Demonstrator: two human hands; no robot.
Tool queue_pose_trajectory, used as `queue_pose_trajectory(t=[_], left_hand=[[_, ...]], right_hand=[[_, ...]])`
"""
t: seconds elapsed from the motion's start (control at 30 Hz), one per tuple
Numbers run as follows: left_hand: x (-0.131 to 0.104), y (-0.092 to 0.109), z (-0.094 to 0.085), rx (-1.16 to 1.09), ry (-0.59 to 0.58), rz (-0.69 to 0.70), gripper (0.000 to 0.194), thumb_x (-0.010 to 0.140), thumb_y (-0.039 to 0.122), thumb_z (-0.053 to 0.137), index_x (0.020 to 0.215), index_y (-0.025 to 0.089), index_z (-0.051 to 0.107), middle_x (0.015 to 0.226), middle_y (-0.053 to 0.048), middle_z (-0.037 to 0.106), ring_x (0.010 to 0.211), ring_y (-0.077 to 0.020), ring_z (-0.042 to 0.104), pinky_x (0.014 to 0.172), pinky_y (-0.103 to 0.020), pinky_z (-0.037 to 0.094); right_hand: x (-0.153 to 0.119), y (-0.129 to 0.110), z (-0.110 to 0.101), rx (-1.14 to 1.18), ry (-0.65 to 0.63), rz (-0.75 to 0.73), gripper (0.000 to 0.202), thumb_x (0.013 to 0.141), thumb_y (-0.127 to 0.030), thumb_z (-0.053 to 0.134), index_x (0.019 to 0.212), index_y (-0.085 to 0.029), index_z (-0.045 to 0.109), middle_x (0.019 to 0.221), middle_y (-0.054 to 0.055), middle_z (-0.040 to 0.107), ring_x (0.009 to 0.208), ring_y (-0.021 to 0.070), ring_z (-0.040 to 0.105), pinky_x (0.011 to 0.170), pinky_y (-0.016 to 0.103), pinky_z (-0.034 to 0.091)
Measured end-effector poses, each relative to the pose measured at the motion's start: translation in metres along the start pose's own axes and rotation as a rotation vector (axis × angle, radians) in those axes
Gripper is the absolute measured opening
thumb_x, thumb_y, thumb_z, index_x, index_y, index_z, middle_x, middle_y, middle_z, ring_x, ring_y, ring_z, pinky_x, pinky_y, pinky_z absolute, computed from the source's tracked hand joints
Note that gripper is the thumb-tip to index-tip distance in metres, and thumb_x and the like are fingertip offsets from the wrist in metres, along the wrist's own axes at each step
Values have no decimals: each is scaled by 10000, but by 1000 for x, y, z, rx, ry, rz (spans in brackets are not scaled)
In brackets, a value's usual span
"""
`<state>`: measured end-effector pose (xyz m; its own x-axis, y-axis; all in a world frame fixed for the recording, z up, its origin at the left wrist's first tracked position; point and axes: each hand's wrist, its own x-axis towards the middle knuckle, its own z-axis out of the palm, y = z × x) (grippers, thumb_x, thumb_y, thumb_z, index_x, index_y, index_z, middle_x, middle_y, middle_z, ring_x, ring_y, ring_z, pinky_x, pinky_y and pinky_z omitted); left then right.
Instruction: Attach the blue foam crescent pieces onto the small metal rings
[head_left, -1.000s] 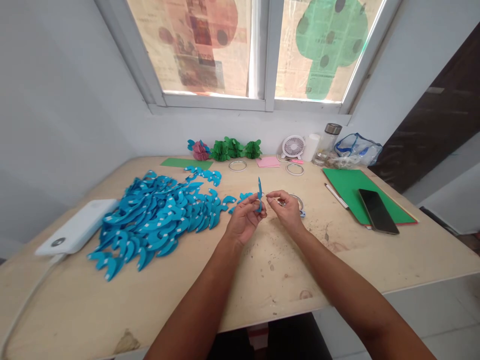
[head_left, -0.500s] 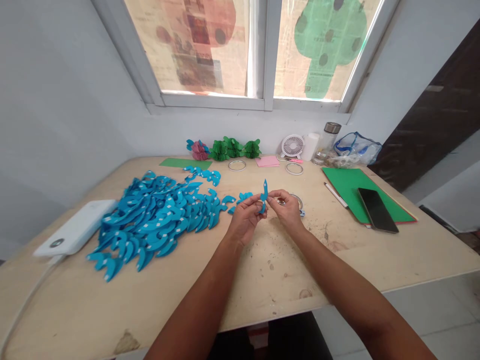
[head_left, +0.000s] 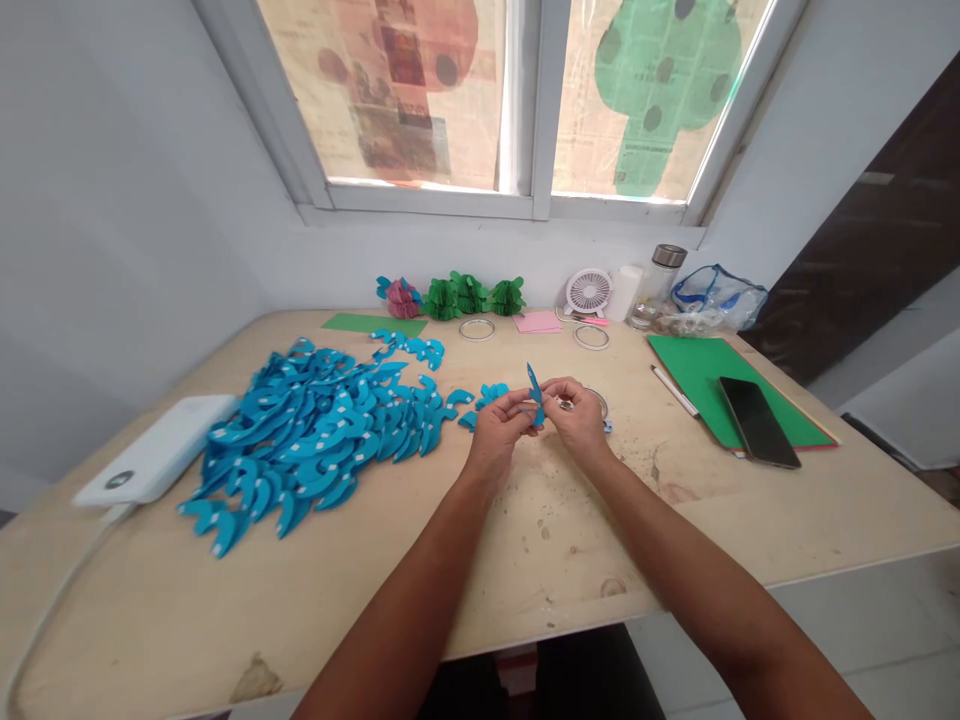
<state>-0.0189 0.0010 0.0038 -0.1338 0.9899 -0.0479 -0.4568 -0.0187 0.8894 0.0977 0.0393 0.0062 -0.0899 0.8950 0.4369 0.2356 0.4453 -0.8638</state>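
At the frame's centre, the blue curved paper-like piece, pinched by the left hand, now leans leftward instead of upright, near the right hand's fingertips, whose grip I cannot tell, so both hands seem occupied with it.

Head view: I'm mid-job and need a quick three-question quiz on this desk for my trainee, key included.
1. What colour is the piece in the left hand?
2. True or false: the phone lies beside the green card, fully off it.
3. How many green ornaments stand along the wall?

Key: 1. Blue. 2. False; it lies on the card. 3. Three.
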Motion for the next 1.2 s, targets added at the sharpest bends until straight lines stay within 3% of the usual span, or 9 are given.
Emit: queue_pose_trajectory(t=[0.2,0.37,0.53,0.83,1.2], left_hand=[[3,4,-6,-69,54,-8,579,516,203,758,1066,143,588,677,-15,657,549,-105,555,554,-239,409],[7,2,-11,-59,204,24,468,517,242,760,948,133,616,702,-29,665,556,-108,574,546,-232,385],[7,0,-8,-17,306,91,413,546,219,727,938,135,627,710,-30,673,627,-130,599,584,-242,406],[6,-5,-4,-84,271,53,390,552,221,723,923,137,637,848,-73,678,778,-158,611,603,-234,402],[2,-4,-1,-106,187,25,282,548,231,738,808,149,669,872,-70,664,778,-158,599,615,-243,427]], right_hand=[[-2,-2,0,48,30,43,139,705,-322,593,640,-199,599,842,45,665,839,189,590,774,332,442],[-2,-1,2,197,-27,194,191,689,-377,619,680,-187,610,930,63,677,784,176,604,682,299,461],[-4,-2,5,254,-162,202,190,663,-373,648,646,-188,608,847,55,689,758,183,612,642,281,457],[-4,4,7,147,-136,215,217,660,-395,649,649,-179,626,630,7,630,562,134,536,526,247,391],[-2,3,4,123,-78,184,208,650,-385,650,628,-179,629,628,6,645,586,144,569,579,262,434]])
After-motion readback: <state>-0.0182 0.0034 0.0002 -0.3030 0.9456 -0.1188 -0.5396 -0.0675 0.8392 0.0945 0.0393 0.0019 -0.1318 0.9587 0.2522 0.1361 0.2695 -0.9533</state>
